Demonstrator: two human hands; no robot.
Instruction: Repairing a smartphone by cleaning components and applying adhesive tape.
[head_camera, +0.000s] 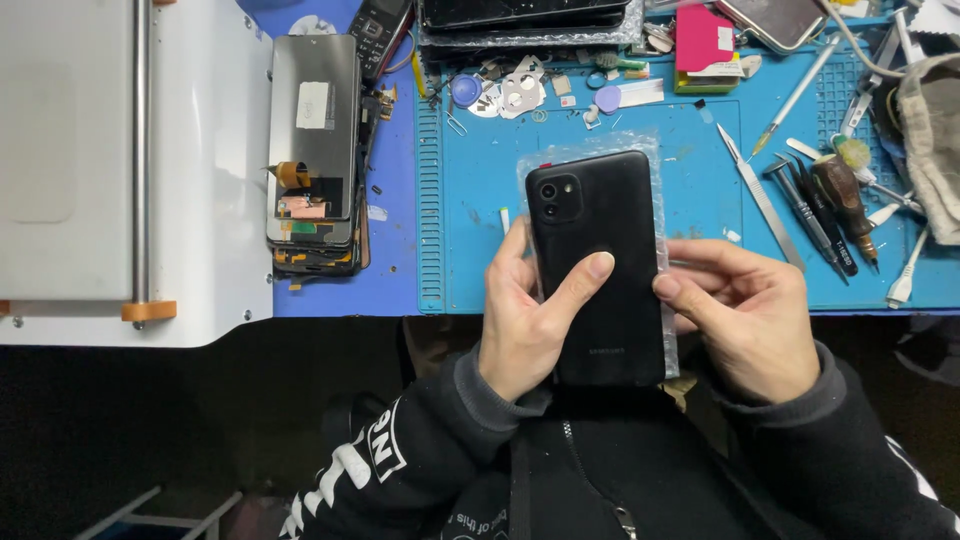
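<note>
- head view: left hand (525, 320) holds a black smartphone (598, 265) back side up, thumb laid across the rear cover, fingers wrapped behind its left edge.
- right hand (745, 315) pinches the phone's right edge together with a clear plastic sleeve (663, 250); fingers narrow, closed on the film.
- the phone sits over the near edge of the blue work mat (480, 200), lifted off it, roughly mid-width of the mat.
- progress, as a judgement: the phone looks fully closed up, back cover on, camera block in place; the sleeve lies behind and around it with film showing past the top and right side, so bagging looks partly done. cannot tell if the sleeve is being pulled on or off, nor if its lower end is open.
- containers: the sleeve is the only one in hand and holds the phone alone, as far as visible.
- far edge of the mat: loose small parts, round blue pieces and metal brackets (520, 92) lie scattered, not in any tray.
- a pink box (703, 40) at the far edge, contents hidden.
- right side of the mat: tweezers (760, 195) and screwdrivers (825, 215) lie loose.
- left of the mat: stack of phone screens (313, 150), beside a white machine (120, 170).
</note>
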